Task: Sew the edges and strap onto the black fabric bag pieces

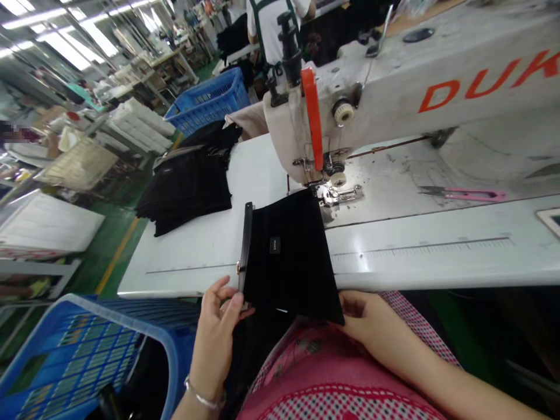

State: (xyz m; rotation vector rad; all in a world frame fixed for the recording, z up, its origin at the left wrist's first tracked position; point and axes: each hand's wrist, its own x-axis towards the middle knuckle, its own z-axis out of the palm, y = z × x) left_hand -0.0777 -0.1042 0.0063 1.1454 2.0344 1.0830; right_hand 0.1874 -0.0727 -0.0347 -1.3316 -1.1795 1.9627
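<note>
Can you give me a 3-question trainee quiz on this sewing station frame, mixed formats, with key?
1. True or false: the left hand grips the black fabric piece at its near left corner.
2. Multiple choice: where do the pink thread snips lie? A) in the blue basket B) on the machine bed, right of the needle C) on the stack of black fabric
3. Fill in: the far edge of the black fabric piece sits under the ____ of the sewing machine.

Key
1. True; the right hand holds the near right corner.
2. B
3. presser foot
</note>
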